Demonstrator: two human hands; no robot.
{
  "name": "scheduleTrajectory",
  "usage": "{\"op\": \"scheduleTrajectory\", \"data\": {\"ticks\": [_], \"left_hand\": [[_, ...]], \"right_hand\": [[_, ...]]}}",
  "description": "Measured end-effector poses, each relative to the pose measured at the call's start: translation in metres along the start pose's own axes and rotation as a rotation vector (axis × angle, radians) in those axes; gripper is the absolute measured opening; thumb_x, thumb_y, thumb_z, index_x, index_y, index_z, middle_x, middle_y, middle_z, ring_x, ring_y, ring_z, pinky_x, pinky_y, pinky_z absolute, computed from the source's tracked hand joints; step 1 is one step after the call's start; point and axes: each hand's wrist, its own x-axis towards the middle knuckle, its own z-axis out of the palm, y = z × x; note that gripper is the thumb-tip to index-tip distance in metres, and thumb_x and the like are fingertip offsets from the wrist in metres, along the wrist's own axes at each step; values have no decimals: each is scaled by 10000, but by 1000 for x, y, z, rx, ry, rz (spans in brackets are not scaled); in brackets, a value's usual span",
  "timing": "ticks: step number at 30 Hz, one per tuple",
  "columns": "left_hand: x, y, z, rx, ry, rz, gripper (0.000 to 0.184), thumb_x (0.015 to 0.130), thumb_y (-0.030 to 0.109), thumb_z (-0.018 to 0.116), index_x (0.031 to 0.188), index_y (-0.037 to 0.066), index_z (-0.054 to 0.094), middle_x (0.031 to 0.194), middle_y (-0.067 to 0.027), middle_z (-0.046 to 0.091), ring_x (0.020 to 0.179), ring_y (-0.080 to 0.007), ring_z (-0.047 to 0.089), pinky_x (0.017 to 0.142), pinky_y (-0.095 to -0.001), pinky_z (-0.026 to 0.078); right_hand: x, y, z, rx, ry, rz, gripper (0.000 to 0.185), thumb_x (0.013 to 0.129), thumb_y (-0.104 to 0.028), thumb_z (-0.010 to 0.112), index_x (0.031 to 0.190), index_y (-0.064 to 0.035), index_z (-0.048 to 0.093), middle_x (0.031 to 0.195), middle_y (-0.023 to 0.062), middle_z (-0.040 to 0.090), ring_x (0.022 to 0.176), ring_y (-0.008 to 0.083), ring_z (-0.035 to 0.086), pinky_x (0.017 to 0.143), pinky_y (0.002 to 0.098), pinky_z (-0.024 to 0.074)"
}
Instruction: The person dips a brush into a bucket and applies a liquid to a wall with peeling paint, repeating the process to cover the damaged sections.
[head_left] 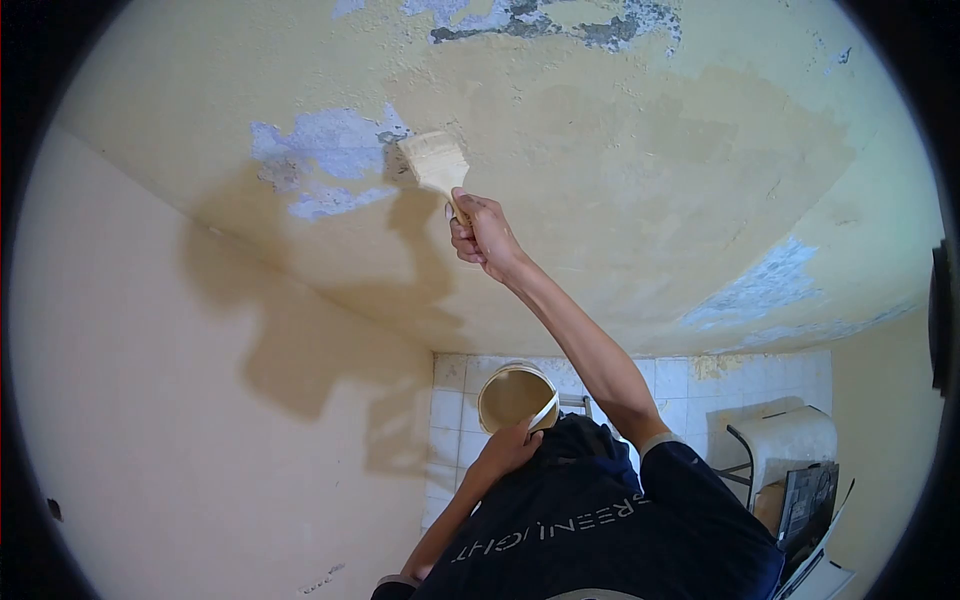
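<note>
My right hand (pixel 484 236) is closed round the handle of a wide, paint-covered brush (pixel 436 160). The brush head lies against the yellowish wall (pixel 590 200), at the right edge of a bare, pale bluish patch (pixel 335 145). Low in the view, my left hand (pixel 508 447) is closed at the rim of a round paint bucket (pixel 515 398), beside a white strip that looks like its handle. Beige paint shows inside the bucket.
More peeled patches mark the wall at the top (pixel 600 30) and right (pixel 765 285). Below are white floor tiles (pixel 448 405), part of a ladder (pixel 575 402) and a white chair (pixel 795 440) with dark items. A plain wall (pixel 200 400) stands left, bearing shadows.
</note>
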Motion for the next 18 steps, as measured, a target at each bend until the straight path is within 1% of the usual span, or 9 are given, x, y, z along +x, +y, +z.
{"op": "scheduleTrajectory", "data": {"ticks": [4, 7, 9, 10, 11, 13, 14, 16, 18], "left_hand": [[-2, 7, -5, -34, -11, -14, 514, 927, 295, 525, 1288, -67, 479, 899, -307, 639, 889, -444, 622, 824, -478, 485], [2, 0, -4, -23, -15, 2, 501, 928, 292, 525, 1280, -62, 491, 898, -303, 641, 886, -440, 623, 815, -478, 486], [1, -2, -3, -25, -2, 17, 498, 928, 292, 526, 1284, -55, 492, 906, -300, 641, 882, -438, 624, 806, -480, 487], [0, -2, -4, -27, 0, 11, 498, 928, 292, 526, 1284, -55, 492, 906, -300, 641, 882, -438, 624, 806, -480, 487], [1, -1, -4, -8, 1, 9, 490, 928, 293, 527, 1272, -54, 497, 912, -300, 640, 879, -440, 623, 804, -482, 486], [0, 1, -6, 14, 0, 9, 481, 929, 294, 527, 1261, -52, 501, 918, -300, 640, 877, -442, 623, 803, -483, 485], [-1, 2, -8, 5, -16, 6, 470, 929, 296, 526, 1244, -53, 504, 919, -297, 640, 876, -444, 621, 801, -485, 485], [0, 0, -7, -2, -37, 4, 459, 930, 297, 525, 1227, -53, 507, 920, -295, 641, 876, -446, 620, 800, -488, 484], [1, -7, -6, 19, 4, 57, 436, 931, 294, 522, 1198, -50, 510, 911, -288, 643, 870, -445, 620, 796, -489, 484]], "right_hand": [[1, -6, 1, 21, -6, -25, 318, 1029, -310, 388, 840, -64, 455, 579, -22, 336, 398, 69, 259, 356, 248, 190], [-4, -20, 0, 13, -4, 13, 324, 1034, -314, 370, 848, -64, 457, 577, -30, 327, 397, 64, 251, 351, 240, 184], [-7, -33, 1, 57, -20, -6, 344, 1034, -354, 366, 819, -97, 447, 571, -60, 293, 402, 42, 216, 337, 217, 162], [-7, -40, 1, 75, -27, 31, 343, 1034, -361, 357, 824, -104, 442, 567, -69, 278, 399, 40, 207, 332, 218, 154], [-7, -38, 2, 78, -29, 34, 343, 1034, -361, 357, 824, -104, 442, 567, -69, 278, 399, 40, 207, 332, 218, 154], [-9, -33, 3, 65, -49, 44, 333, 1035, -341, 357, 865, -70, 451, 577, -43, 316, 398, 51, 233, 338, 223, 175], [-10, -30, 1, 60, -70, 102, 329, 1034, -337, 367, 860, -70, 450, 579, -43, 313, 398, 54, 237, 339, 223, 177], [-1, -24, -3, 33, -62, 103, 328, 1033, -334, 373, 856, -69, 450, 579, -43, 315, 398, 55, 238, 340, 225, 180], [-2, -21, -4, 11, -54, 111, 326, 1032, -332, 378, 852, -69, 449, 580, -42, 317, 399, 56, 238, 341, 226, 184]]}}
